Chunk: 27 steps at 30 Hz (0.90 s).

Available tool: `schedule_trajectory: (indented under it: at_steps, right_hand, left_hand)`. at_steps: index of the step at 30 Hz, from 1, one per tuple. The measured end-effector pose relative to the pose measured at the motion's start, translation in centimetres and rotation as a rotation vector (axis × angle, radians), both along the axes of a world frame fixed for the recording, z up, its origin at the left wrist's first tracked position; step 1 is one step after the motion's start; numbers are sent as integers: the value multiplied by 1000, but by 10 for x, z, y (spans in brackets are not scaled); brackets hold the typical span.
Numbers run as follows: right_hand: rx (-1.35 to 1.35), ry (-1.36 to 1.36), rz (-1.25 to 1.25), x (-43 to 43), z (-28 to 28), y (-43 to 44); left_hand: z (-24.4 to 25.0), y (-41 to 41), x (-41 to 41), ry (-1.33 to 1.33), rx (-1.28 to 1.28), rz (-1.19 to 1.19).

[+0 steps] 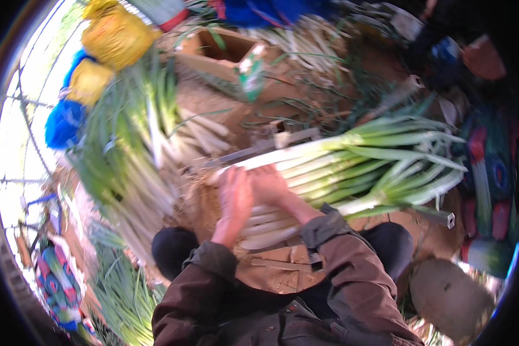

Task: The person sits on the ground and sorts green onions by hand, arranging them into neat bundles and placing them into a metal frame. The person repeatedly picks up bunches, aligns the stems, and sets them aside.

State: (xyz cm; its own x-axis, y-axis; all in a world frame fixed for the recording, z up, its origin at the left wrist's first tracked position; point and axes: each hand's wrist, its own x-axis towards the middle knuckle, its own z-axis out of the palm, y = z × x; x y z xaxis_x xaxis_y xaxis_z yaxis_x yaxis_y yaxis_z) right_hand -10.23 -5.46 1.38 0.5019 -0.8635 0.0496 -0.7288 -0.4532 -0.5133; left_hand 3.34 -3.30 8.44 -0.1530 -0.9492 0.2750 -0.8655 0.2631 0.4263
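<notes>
A row of thick long green onions lies side by side across a metal frame in front of me, white stems to the left and green tops to the right. My right hand lies over the white stems, fingers curled across the upper ones. Close beside it, my left hand presses along the root ends, fingers held together. Motion blur hides how firmly its fingers close. Lower stems show beneath my right wrist.
Loose green onions are heaped at the left. Beyond the frame stand a cardboard box and another onion pile. A yellow sack sits at upper left. A round grey-brown seat-like object is at lower right. Part of another person shows at upper right.
</notes>
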Motion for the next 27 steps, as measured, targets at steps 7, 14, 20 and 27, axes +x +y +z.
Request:
schedule_trajectory:
  at_steps: [7, 14, 20, 27]
  right_hand:
    - [114, 165, 26, 0, 6, -1]
    - [361, 9, -83, -4, 36, 0]
    - [231, -27, 21, 0, 41, -7]
    - [-125, -20, 18, -3, 21, -1]
  left_hand:
    - [-2, -52, -13, 34, 264, -208]
    - [69, -33, -13, -67, -28, -357]
    - [183, -28, 30, -222, -342, -337]
    - [270, 8, 150, -155, -544, -51]
